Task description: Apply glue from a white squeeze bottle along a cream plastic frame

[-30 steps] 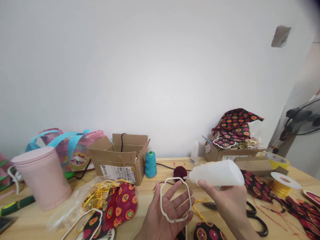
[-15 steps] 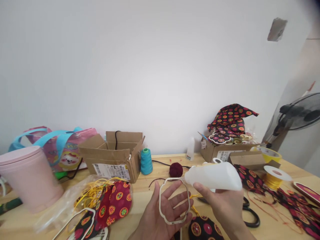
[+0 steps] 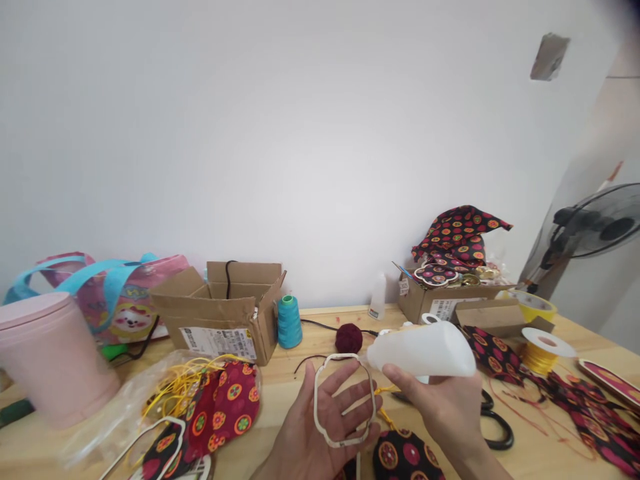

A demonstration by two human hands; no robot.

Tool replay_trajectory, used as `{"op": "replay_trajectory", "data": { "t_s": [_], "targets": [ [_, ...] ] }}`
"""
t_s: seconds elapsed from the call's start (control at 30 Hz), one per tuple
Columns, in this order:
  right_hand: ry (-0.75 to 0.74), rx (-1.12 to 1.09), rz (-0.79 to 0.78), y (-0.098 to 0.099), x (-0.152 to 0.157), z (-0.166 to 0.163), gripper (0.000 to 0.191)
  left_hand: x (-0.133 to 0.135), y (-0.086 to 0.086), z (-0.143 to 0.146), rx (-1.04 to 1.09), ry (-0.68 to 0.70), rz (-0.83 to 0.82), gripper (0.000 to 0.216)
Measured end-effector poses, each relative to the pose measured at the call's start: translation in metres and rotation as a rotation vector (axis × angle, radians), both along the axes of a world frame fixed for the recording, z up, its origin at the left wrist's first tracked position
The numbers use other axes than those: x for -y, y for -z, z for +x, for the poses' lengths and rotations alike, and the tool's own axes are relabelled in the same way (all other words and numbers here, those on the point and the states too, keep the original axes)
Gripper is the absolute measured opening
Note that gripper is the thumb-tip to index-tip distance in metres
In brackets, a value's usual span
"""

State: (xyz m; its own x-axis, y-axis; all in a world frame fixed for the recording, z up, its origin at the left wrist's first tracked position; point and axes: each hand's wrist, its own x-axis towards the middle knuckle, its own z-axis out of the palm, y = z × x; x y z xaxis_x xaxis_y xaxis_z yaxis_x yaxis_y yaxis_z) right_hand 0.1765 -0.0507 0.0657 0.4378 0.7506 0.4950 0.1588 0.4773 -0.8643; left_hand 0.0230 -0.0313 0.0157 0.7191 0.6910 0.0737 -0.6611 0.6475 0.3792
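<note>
Fingers (image 3: 350,374) of the left hand (image 3: 313,437) are spread and released, palm up, and a white scalloped frame (image 3: 317,402) lies flat across them, low in the middle of the view and above the near edge of the counter (image 3: 543,457). The right hand (image 3: 447,408) is clenched around a white squeeze bottle (image 3: 425,349), grasping it from below. The bottle lies almost level, its nozzle pointing left and ending just beside the frame's upper right corner; whether the tip touches it cannot be told. Under both hands a round patterned fabric piece (image 3: 403,459) rests on the counter, and black scissors (image 3: 496,427) lie just right of the right hand. Farther back sit a maroon thread ball (image 3: 349,338), a teal thread spool (image 3: 289,322) and an open cardboard box (image 3: 220,319). A spool of yellow cord (image 3: 544,352) stands well off to the right.
</note>
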Motion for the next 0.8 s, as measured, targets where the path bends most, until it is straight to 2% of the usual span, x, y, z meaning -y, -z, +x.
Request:
{"op": "replay_trajectory", "data": {
  "t_s": [0.13, 0.43, 0.67, 0.8],
  "targets": [
    [-0.003, 0.051, -0.027, 0.0008, -0.0002, 0.0031, 0.026, 0.0005, -0.001, -0.0019, 0.004, 0.0, 0.008, 0.057],
    [0.017, -0.033, -0.018, -0.0035, 0.0028, -0.0035, 0.027, -0.0011, -0.0005, -0.0016, 0.027, 0.004, -0.004, 0.059],
    [0.026, 0.003, -0.054, -0.0047, 0.0024, -0.0004, 0.027, -0.0016, 0.0013, -0.0028, 0.056, -0.003, 0.011, 0.062],
    [0.013, -0.016, -0.023, -0.0044, 0.0028, -0.0006, 0.025, -0.0031, 0.0008, -0.0034, 0.058, -0.005, 0.019, 0.062]
  ]
}}
